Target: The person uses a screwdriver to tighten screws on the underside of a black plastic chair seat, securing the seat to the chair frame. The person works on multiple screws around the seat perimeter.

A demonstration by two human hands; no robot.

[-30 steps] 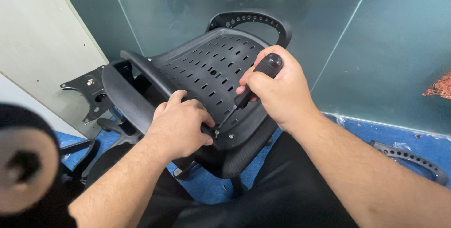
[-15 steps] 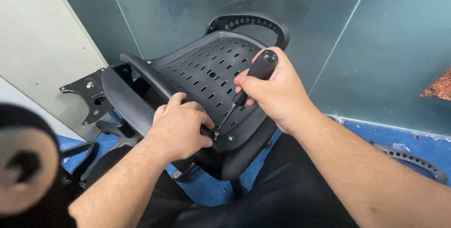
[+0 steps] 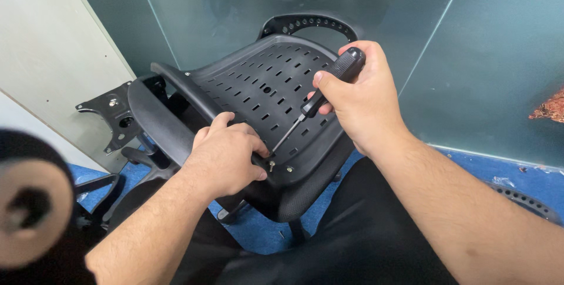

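Compared with half a second ago, the right hand (image 3: 361, 94) has tilted the screwdriver (image 3: 320, 98) a touch further back and the handle sits higher in the fist, while the tip stays planted at the screw (image 3: 271, 157) near the lower edge of the chair seat pan (image 3: 264, 94). The left hand (image 3: 226, 156) has barely shifted. That reads as turning in progress on one fastener, not a move to a new one; two more small screws (image 3: 281, 168) show just beside the tip, along the same edge.

The right-hand fingers are clenched round the black ribbed handle, thumb laid along it. The left-hand fingers curl over the seat edge, pinching near the screw, gripping the pan to steady it.

The seat pan is hard black moulded plastic, curved like a shallow dish and pierced with rows of short slots, with a round hole at the middle. It lies upturned across the person's lap, its fabric-covered cushion (image 3: 305, 194) showing below the rim. A black plastic armrest loop (image 3: 308, 23) with a line of holes stands behind it, and a flat metal mounting plate (image 3: 114, 114) lies to the left against the pale wall
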